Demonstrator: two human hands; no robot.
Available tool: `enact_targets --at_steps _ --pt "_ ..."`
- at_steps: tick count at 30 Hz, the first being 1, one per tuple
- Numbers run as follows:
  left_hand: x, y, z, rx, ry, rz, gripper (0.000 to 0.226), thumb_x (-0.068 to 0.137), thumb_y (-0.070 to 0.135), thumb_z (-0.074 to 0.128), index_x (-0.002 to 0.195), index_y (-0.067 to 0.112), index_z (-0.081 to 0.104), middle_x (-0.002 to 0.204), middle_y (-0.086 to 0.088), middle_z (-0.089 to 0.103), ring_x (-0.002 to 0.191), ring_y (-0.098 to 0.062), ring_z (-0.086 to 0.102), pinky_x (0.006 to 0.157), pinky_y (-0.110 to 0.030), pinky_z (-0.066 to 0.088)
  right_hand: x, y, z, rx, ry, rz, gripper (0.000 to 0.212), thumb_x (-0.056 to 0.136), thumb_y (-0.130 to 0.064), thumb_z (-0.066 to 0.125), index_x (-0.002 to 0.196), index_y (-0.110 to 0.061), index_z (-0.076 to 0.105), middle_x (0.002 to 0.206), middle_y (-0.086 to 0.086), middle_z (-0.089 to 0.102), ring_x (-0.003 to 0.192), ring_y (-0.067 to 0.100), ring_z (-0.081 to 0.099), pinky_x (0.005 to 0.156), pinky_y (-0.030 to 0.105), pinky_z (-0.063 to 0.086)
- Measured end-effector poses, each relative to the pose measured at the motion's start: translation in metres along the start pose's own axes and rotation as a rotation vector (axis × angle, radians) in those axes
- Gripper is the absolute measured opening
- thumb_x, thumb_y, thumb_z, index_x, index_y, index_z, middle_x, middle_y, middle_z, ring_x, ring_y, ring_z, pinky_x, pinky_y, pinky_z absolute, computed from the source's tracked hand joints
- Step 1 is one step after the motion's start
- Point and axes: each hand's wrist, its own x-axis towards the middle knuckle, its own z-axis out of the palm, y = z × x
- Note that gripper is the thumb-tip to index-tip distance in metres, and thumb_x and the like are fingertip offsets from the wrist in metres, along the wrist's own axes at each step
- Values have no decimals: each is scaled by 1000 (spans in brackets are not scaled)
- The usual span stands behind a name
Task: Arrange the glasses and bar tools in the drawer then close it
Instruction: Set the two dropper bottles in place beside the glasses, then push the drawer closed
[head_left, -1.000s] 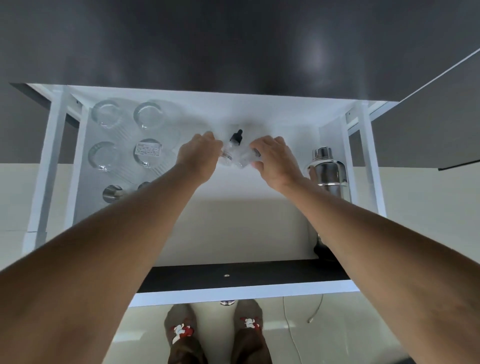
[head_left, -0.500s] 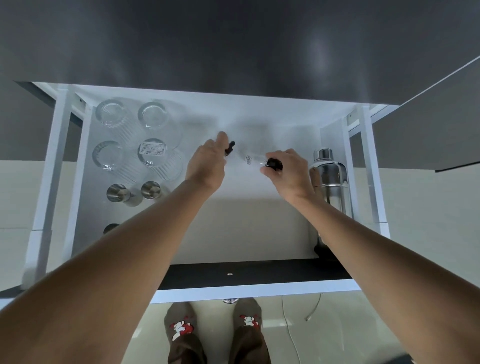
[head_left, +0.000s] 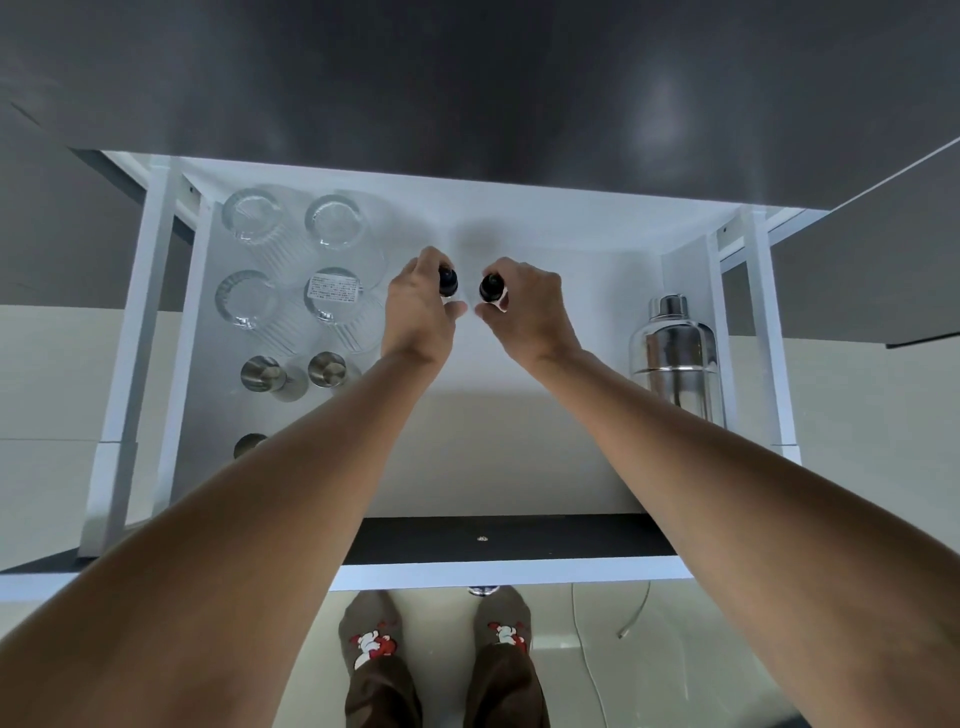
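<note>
The white drawer (head_left: 519, 457) is pulled open below me. My left hand (head_left: 418, 306) grips a small dropper bottle by its black cap (head_left: 448, 280), held upright. Close beside it, my right hand (head_left: 530, 306) grips a second dropper bottle with a black cap (head_left: 491, 288). Both bottles stand in the middle back of the drawer, their bodies mostly hidden by my fingers. Several ribbed clear glasses (head_left: 332, 223) stand upside down at the back left. Steel jiggers (head_left: 327, 368) sit in front of them. A steel cocktail shaker (head_left: 675, 353) stands at the right wall.
The dark countertop (head_left: 467, 78) overhangs the drawer's back. The drawer's dark front panel (head_left: 493, 540) is nearest me, with my feet in patterned socks (head_left: 374, 639) on the floor below. A white cable (head_left: 582, 649) lies on the floor at the right.
Both hands turned the two dropper bottles from lying or tilted to upright and brought them side by side. The view shifted slightly, showing more of the jiggers.
</note>
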Motion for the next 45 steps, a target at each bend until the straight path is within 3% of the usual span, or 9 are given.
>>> enact_targets --at_steps 6,13,17,19,22,26,33,40,45 --pt "-17 12 -17 27 -67 -39 64 78 6 75 134 8 45 128 -12 55 118 -26 53 96 -24 39 -22 -4 -13 32 18 133 60 80 -18 71 133 -13 44 129 11 51 105 26 59 89 33 48" --pt "-113 42 -83 71 16 36 52 92 23 58 138 3 42 138 -16 48 128 -29 49 105 -27 37 -136 -21 -54 42 -21 403 54 91 -26 55 140 -12 34 143 12 41 132 27 38 108 36 28" --pt "-193 24 -107 288 -9 -150 62 94 50 36 145 14 31 152 -14 33 145 -31 23 117 -53 24 -211 -28 -63 -242 3 471 62 93 -46 41 144 -13 29 153 13 29 145 29 16 117 48 13" --pt "-218 18 -112 346 -111 -300 79 89 66 12 150 17 18 159 -16 17 149 -32 5 119 -53 9 -234 -33 -63 -270 -44 540 77 90 -59 27 149 -12 14 160 14 5 147 29 -8 119 50 0" --pt "-229 13 -114 424 -219 -341 101 74 80 -12 152 19 3 162 -14 -6 145 -29 -20 117 -53 -8 -247 -34 -63 -264 -103 554 97 78 -78 7 149 -14 -8 157 14 -19 139 26 -30 115 49 -13" --pt "-223 10 -117 452 -324 -327 111 63 90 -7 151 22 -14 157 -8 -27 138 -30 -34 111 -54 -16 -246 -31 -65 -236 -219 508 111 63 -89 -1 146 -17 -17 155 11 -28 136 28 -37 110 51 -19" --pt "-211 5 -121 466 -380 -277 120 57 95 2 150 21 -17 152 -7 -36 137 -34 -35 111 -59 -12 -229 -27 -74 -265 -364 455 121 55 -95 6 146 -19 -21 150 11 -38 131 30 -44 105 53 -23" --pt "-176 11 -117 455 -306 -267 121 57 94 5 149 20 -18 158 -14 -25 140 -32 -32 113 -59 -11 -196 -27 -78 -304 -289 442 126 53 -95 3 147 -15 -17 155 15 -27 140 34 -30 111 57 -16" --pt "-148 17 -113 430 -226 -282 120 62 91 19 149 18 -19 157 -18 -25 144 -34 -26 114 -55 -12 -168 -31 -78 -277 -181 439 128 54 -94 3 147 -9 -15 156 17 -23 142 33 -25 114 51 -14"
